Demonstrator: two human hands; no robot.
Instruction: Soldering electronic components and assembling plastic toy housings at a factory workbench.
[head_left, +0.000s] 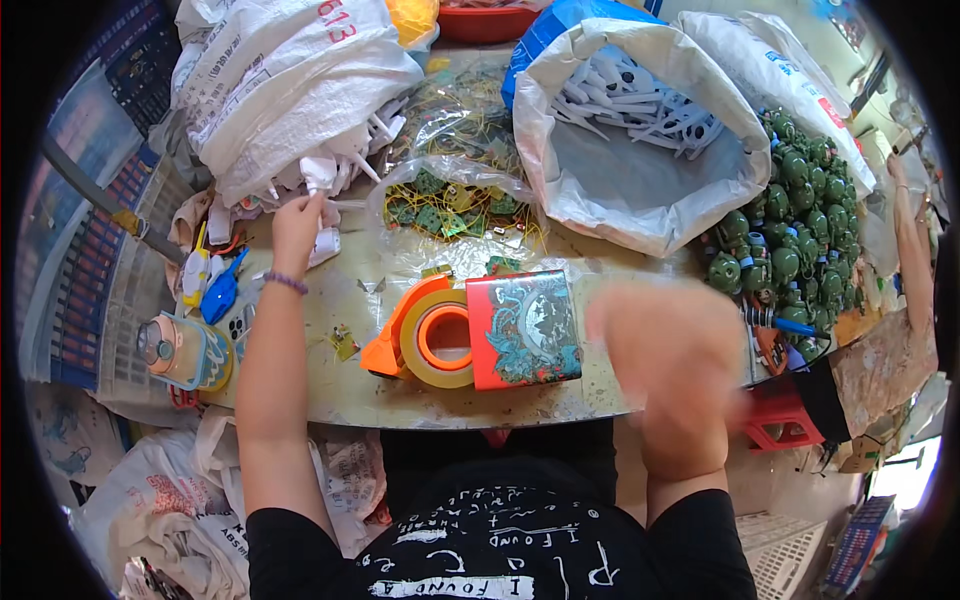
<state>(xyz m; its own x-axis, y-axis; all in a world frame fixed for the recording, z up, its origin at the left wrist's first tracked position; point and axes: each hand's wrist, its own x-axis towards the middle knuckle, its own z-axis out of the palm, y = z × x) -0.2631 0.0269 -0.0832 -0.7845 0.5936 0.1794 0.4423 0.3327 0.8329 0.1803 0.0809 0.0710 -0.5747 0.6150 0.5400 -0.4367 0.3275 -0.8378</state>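
My left hand (297, 232), with a beaded bracelet at its wrist, reaches to the mouth of a white woven sack (290, 95) at the far left. Its fingers are closed on a white plastic part (319, 173) with a broad end. More such white parts stick out of the sack around it. My right hand (668, 345) is raised over the table's front edge at the right, smeared by motion, so its fingers cannot be made out. Nearest to it stands a red box (525, 330) with a printed picture, beside an orange tape dispenser (432, 333).
A clear bag of green circuit boards with yellow wires (455, 205) lies mid-table. Behind it at right, an open white sack (640, 200) holds white pointed plastic parts. Green round pieces (795, 215) are heaped at right. A bottle (188, 350) and blue tool (223, 290) sit left.
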